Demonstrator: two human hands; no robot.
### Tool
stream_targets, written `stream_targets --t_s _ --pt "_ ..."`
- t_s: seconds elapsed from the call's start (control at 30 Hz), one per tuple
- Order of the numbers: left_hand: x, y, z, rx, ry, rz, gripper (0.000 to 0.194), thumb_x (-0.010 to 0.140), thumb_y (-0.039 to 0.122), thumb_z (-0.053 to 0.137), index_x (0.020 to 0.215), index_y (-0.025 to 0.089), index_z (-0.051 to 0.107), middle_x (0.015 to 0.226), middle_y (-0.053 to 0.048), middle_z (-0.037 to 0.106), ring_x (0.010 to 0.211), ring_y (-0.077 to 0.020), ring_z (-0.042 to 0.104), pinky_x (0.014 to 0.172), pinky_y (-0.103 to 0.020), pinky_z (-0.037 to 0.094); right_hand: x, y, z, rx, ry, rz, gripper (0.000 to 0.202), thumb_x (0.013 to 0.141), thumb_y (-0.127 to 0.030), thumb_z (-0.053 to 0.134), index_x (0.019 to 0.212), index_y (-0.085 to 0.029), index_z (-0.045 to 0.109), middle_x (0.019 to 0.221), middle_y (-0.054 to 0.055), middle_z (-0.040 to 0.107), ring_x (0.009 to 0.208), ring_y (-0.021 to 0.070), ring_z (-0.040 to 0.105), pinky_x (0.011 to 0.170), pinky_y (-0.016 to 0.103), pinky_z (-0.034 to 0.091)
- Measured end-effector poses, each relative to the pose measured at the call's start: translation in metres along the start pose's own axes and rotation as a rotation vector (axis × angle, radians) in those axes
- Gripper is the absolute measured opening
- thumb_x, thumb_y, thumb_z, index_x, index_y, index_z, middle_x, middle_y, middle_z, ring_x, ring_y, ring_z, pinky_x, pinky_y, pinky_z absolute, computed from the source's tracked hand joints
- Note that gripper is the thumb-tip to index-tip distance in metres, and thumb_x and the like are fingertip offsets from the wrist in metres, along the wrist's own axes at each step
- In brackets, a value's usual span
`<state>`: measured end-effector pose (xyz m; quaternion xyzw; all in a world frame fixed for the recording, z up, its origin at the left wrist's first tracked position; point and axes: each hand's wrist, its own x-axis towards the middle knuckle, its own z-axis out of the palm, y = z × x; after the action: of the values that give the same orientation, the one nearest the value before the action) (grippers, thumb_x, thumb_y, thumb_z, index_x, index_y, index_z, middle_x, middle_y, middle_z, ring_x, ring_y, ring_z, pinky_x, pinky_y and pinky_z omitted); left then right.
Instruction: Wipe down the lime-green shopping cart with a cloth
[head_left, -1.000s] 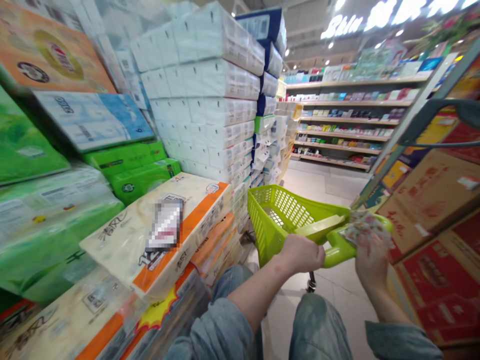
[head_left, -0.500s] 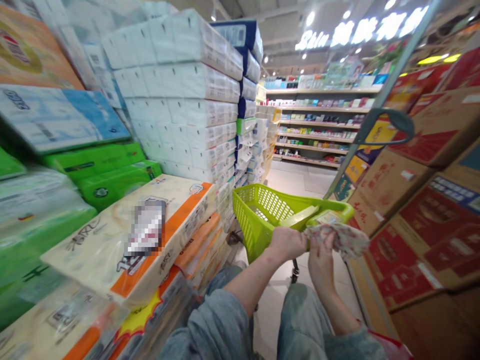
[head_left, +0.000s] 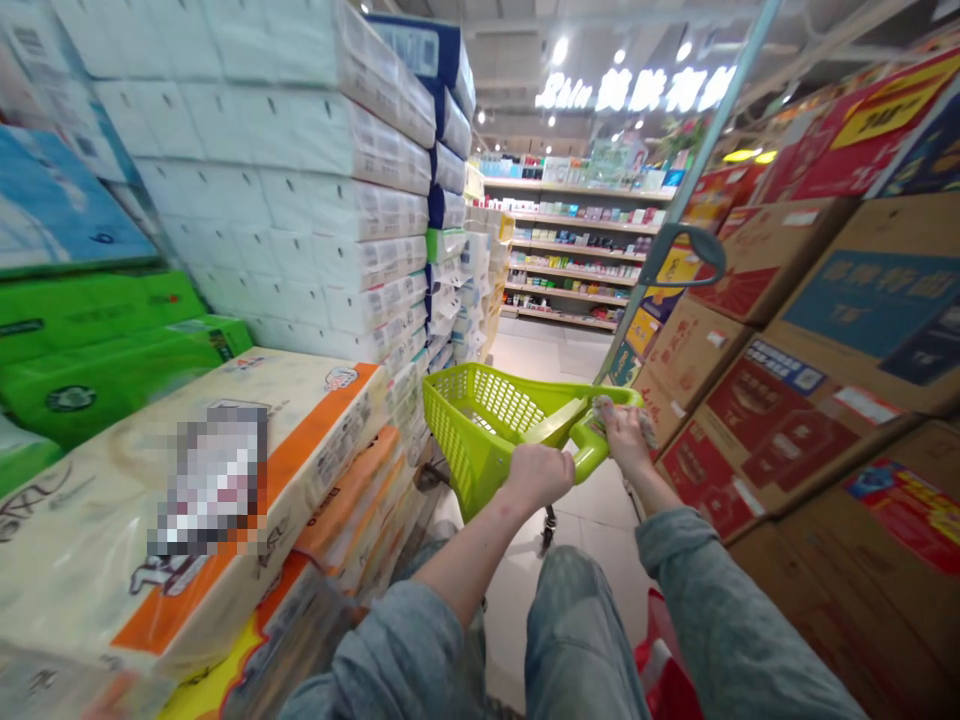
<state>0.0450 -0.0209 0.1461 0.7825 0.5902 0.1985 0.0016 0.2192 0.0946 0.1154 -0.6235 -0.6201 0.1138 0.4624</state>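
A lime-green plastic shopping cart (head_left: 471, 472) stands in front of my knees, with a perforated basket and a looped handle (head_left: 594, 462). My left hand (head_left: 536, 475) is closed round the near left part of that handle. At the handle's far right corner, my right hand (head_left: 630, 437) presses a crumpled, pale patterned cloth (head_left: 602, 410) against the plastic. Its fingers are bent over the cloth, part of which sticks out beyond them. A pale flap (head_left: 555, 422) lies across the basket's rear.
Large tissue packs (head_left: 300, 430) and tall white stacks (head_left: 382, 200) crowd the left. Cardboard boxes (head_left: 795, 400) line the right side. A grey pole with a loop (head_left: 682, 255) stands beyond the cart. Stocked shelves (head_left: 570, 240) are at the back. Something red (head_left: 660, 655) lies by my right leg.
My right hand has moved forward along the handle to its far right corner, taking the cloth with it. The cloth is more bunched now. My left hand keeps its hold; the view has shifted right.
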Motion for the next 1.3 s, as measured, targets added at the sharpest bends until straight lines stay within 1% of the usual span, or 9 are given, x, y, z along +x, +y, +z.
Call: stream_targets --t_s 0.1,0.2,0.3,0.4,0.6,0.8,0.93,1.1,1.3 --pt "0.003 0.000 0.003 0.015 0.011 -0.014 0.052 0.093 0.029 0.026 0.083 0.010 0.073 0.078 -0.015 0.071 0.080 -0.0226 0.068 0.071 -0.033 0.050 -0.025 -0.009 0.004 -0.013 0.001 0.043 0.075 0.085 -0.065 0.027 0.124 -0.006 0.055 0.145 0.024 0.031 0.137 0.0404 0.019 0.107 0.057 0.020" --pt "0.006 0.002 0.006 0.020 0.009 -0.011 0.051 0.093 0.029 0.026 0.083 0.011 0.073 0.079 -0.015 0.071 0.080 -0.0226 0.068 0.072 -0.033 0.050 -0.069 -0.020 0.008 0.043 -0.039 -0.084 0.070 0.088 -0.061 0.025 0.130 -0.011 0.050 0.151 0.016 0.024 0.141 0.0361 0.001 0.110 0.058 0.014" --pt "0.010 0.004 0.008 0.022 0.004 0.032 0.045 0.092 0.028 0.031 0.083 0.012 0.072 0.080 -0.014 0.071 0.079 -0.0242 0.068 0.071 -0.035 0.050 -0.109 -0.034 0.007 0.115 -0.036 -0.188 0.058 0.093 -0.050 0.026 0.137 -0.017 0.042 0.149 0.011 0.031 0.142 0.0273 0.009 0.112 0.053 0.016" --pt "0.012 0.004 0.008 0.026 0.004 0.041 0.043 0.091 0.027 0.032 0.083 0.012 0.071 0.079 -0.014 0.071 0.078 -0.0249 0.068 0.068 -0.035 0.050 -0.126 -0.043 0.002 0.126 -0.035 -0.259 0.051 0.095 -0.041 0.024 0.137 -0.020 0.042 0.142 0.010 0.042 0.139 0.0230 0.021 0.112 0.051 0.020" --pt "0.010 -0.004 0.007 -0.026 0.037 0.102 0.047 0.093 0.026 0.026 0.084 0.012 0.070 0.083 -0.012 0.071 0.078 -0.0203 0.067 0.072 -0.031 0.048 -0.094 -0.029 -0.005 -0.046 -0.053 -0.453 0.042 0.093 -0.041 0.034 0.119 -0.022 0.061 0.118 0.008 0.059 0.125 0.0241 0.038 0.107 0.047 0.030" --pt "0.011 -0.010 0.012 -0.113 0.082 0.197 0.052 0.094 0.029 0.023 0.080 0.013 0.070 0.083 -0.010 0.071 0.078 -0.0185 0.065 0.074 -0.030 0.046 -0.039 -0.010 -0.004 -0.245 -0.161 -0.375 0.040 0.092 -0.041 0.036 0.114 -0.028 0.066 0.144 0.002 0.039 0.139 0.0293 0.015 0.111 0.053 0.017" --pt "0.020 -0.017 0.015 -0.185 0.024 0.226 0.053 0.095 0.032 0.022 0.083 0.014 0.071 0.087 -0.009 0.071 0.083 -0.0189 0.065 0.077 -0.029 0.045 -0.017 -0.006 -0.004 -0.332 -0.221 -0.367 0.039 0.091 -0.042 0.037 0.107 -0.027 0.070 0.138 0.003 0.048 0.137 0.0279 0.022 0.110 0.049 0.021" --pt "0.040 -0.048 0.018 -0.299 -0.162 0.104 0.059 0.096 0.037 0.016 0.092 0.016 0.071 0.095 -0.008 0.071 0.090 -0.0180 0.064 0.081 -0.026 0.045 -0.008 0.002 -0.002 -0.251 -0.196 -0.416 0.041 0.092 -0.045 0.035 0.107 -0.028 0.069 0.133 0.002 0.053 0.134 0.0257 0.029 0.111 0.048 0.022" --pt "0.049 -0.060 0.030 -0.066 -0.106 0.043 0.059 0.096 0.037 0.019 0.085 0.011 0.070 0.086 -0.015 0.070 0.084 -0.0237 0.065 0.081 -0.034 0.044 -0.010 0.009 0.005 -0.060 -0.096 -0.427 0.046 0.092 -0.049 0.034 0.112 -0.023 0.066 0.127 0.006 0.057 0.132 0.0246 0.033 0.111 0.049 0.022"
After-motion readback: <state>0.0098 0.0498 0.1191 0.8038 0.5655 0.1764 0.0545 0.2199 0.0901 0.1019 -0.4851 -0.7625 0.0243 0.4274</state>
